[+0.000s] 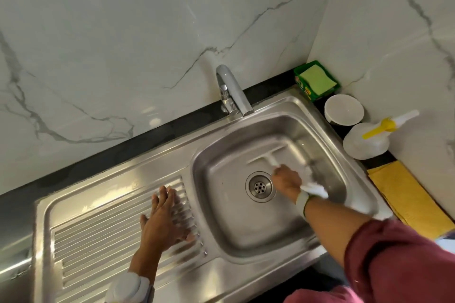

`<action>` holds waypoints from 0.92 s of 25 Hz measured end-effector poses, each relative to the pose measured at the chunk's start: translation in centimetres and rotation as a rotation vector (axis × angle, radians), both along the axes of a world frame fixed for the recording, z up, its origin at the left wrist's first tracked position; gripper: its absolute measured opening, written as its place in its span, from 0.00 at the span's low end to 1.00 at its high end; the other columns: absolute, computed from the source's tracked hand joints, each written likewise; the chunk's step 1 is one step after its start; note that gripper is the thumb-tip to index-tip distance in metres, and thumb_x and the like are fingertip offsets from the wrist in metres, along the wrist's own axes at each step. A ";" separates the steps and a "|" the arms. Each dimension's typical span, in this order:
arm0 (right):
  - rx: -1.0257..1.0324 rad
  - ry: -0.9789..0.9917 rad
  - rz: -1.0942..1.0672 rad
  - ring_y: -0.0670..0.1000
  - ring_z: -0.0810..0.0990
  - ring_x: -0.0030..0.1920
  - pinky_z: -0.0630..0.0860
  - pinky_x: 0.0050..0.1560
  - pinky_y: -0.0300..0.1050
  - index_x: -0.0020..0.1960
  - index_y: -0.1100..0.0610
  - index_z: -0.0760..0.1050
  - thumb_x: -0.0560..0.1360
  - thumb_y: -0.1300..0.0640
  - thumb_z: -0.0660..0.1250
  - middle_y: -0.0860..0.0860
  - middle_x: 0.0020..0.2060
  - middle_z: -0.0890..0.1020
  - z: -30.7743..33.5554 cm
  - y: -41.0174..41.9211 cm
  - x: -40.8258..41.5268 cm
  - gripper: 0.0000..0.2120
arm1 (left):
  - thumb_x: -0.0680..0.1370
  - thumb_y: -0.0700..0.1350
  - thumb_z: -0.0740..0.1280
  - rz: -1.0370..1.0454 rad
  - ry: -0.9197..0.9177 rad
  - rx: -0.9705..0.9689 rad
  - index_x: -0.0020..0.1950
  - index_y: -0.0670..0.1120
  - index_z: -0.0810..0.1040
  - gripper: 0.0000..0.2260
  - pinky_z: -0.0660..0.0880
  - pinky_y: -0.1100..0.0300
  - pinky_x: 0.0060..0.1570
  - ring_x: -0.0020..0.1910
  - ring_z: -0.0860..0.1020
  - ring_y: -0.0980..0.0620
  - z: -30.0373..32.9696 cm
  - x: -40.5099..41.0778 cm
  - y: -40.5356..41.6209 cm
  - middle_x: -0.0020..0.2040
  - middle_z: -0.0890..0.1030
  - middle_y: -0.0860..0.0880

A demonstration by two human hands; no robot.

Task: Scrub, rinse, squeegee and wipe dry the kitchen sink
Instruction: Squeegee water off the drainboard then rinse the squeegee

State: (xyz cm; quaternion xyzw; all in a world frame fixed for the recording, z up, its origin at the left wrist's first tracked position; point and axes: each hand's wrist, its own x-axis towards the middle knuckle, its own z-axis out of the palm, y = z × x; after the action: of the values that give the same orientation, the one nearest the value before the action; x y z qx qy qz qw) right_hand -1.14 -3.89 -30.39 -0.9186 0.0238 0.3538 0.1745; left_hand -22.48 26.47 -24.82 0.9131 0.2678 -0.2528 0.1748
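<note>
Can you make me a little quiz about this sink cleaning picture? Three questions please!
1. Which tool does the right hand hold inside the sink?
2. True or false: the left hand rests flat on the ridged draining board.
3. Where does the yellow cloth lie? A) in the basin B) on the counter right of the sink C) over the tap

Key:
1. A white squeegee, its blade lying on the basin floor above the drain.
2. True.
3. B.
</note>
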 end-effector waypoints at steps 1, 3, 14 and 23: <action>-0.064 -0.021 -0.151 0.64 0.80 0.63 0.74 0.61 0.50 0.63 0.58 0.75 0.85 0.51 0.58 0.60 0.63 0.81 -0.3 -0.3 -1.8 0.14 | 0.71 0.57 0.79 0.000 0.006 0.007 0.84 0.51 0.36 0.59 0.45 0.33 0.79 0.82 0.35 0.46 -0.1 -0.1 0.0 0.82 0.32 0.52; -0.063 0.028 -0.239 0.63 0.78 0.66 0.73 0.63 0.51 0.69 0.60 0.73 0.86 0.53 0.55 0.59 0.65 0.78 -0.3 0.2 -3.8 0.17 | 0.71 0.57 0.79 -0.003 -0.014 0.024 0.84 0.51 0.37 0.59 0.45 0.33 0.78 0.82 0.36 0.46 -0.3 -0.2 0.0 0.82 0.33 0.52; 0.240 0.082 -0.470 0.61 0.82 0.47 0.78 0.46 0.51 0.62 0.58 0.79 0.83 0.41 0.54 0.60 0.54 0.84 1.5 3.1 -4.2 0.25 | 0.74 0.55 0.77 -0.007 -0.001 0.023 0.84 0.52 0.36 0.56 0.45 0.34 0.79 0.82 0.36 0.45 0.3 -0.1 -0.3 0.83 0.32 0.51; 0.009 0.250 0.234 0.44 0.73 0.18 0.70 0.24 0.38 0.46 0.58 0.76 0.84 0.53 0.57 0.50 0.26 0.77 9.4 -0.7 -3.5 0.14 | 0.79 0.54 0.70 0.009 -0.019 0.025 0.84 0.52 0.37 0.47 0.50 0.33 0.79 0.83 0.39 0.46 1.5 -1.2 -1.0 0.84 0.35 0.50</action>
State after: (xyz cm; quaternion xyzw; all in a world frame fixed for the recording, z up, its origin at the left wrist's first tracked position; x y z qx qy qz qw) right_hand -4.69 -4.63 -21.03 -0.8631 -0.0633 0.4833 0.1319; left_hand -23.64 25.45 -23.27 0.9164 0.2735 -0.2398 0.1671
